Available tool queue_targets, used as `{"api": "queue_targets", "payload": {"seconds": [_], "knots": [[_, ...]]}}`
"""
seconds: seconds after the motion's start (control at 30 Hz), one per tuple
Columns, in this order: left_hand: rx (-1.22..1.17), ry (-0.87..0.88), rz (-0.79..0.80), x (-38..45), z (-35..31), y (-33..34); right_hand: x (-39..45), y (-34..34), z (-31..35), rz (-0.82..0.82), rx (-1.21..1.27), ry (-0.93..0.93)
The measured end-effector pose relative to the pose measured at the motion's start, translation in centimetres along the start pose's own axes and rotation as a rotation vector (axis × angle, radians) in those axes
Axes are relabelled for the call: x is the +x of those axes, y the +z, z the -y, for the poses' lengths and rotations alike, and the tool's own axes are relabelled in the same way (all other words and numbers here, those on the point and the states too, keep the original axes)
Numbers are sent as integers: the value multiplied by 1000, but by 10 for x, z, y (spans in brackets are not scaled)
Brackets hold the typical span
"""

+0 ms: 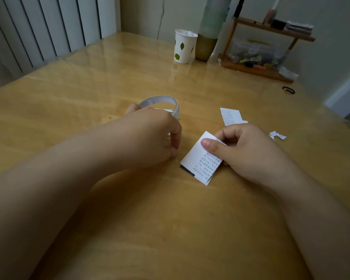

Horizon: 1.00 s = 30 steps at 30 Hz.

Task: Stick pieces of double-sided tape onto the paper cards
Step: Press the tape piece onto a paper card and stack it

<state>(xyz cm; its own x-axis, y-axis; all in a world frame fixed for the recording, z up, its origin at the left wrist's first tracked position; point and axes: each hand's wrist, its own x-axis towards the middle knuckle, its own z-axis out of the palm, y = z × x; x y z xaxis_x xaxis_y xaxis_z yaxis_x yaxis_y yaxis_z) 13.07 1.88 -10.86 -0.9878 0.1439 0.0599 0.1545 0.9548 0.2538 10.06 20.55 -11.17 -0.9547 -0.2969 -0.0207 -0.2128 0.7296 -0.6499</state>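
A white roll of double-sided tape [166,103] lies on the wooden table [89,93], partly behind my left hand [156,134]. That hand rests with curled fingers just in front of the roll; whether its fingertips pinch a bit of tape is hidden. My right hand [245,150] pinches a printed paper card [200,158] between thumb and fingers, tilted just above the tabletop. A second printed card [229,116] lies flat beyond my right hand.
Small torn paper scraps [277,136] lie to the right. At the back stand a paper cup with green leaves [184,46], a gold and green bottle [208,33] and a wooden rack with small items [265,57]. A black hair tie [288,90] lies near the right edge.
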Motion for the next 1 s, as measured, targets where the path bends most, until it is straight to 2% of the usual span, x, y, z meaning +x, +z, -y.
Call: {"api": "queue_targets", "payload": {"seconds": [1.0], "knots": [[3,20,-6,1,2,2,-2,-1,2,17,-79,-25]]}}
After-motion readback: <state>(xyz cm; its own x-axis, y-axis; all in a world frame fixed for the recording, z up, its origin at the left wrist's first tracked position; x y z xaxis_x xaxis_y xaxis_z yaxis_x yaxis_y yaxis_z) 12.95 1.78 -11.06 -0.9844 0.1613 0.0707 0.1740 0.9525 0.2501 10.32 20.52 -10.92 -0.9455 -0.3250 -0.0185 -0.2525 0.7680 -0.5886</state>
